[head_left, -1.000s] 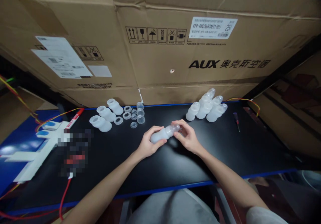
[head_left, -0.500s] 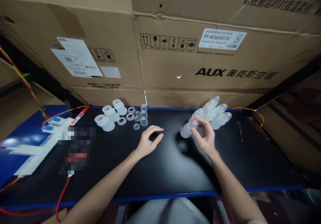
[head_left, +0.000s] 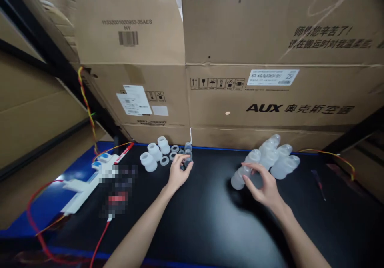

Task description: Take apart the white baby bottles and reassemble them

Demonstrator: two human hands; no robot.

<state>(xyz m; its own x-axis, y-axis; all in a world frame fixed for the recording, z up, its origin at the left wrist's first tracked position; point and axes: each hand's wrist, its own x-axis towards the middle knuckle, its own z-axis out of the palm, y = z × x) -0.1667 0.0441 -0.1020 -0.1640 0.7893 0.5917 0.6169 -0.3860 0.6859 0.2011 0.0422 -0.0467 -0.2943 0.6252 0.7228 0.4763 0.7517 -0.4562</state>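
Left hand (head_left: 178, 175) moved off mid-desk to the caps (head_left: 188, 150), well left of the bottle pile (head_left: 277, 158); fingers narrow, grip unclear. Right hand (head_left: 264, 186) fingers hold a bottle (head_left: 239, 179), now touching the desk (head_left: 210, 220) beside that pile.

Milky plastic on our black worktop (head_left: 210, 220), brown cardboard behind.
We see the worktop edged in blue. The nearest bottle (head_left: 237, 181) and the bottle heap (head_left: 280, 160) behind it are frosted, milky white. The small caps (head_left: 188, 148) are clear, while the rings (head_left: 165, 161) and wide cups (head_left: 149, 161) are whitish and translucent. Our cardboard boxes (head_left: 270, 40) are plain brown with black print, black handling symbols and white labels. A twisted wire (head_left: 87, 104) runs red and yellow, the marker (head_left: 125, 151) is red, and the flat pieces (head_left: 79, 186) are white.
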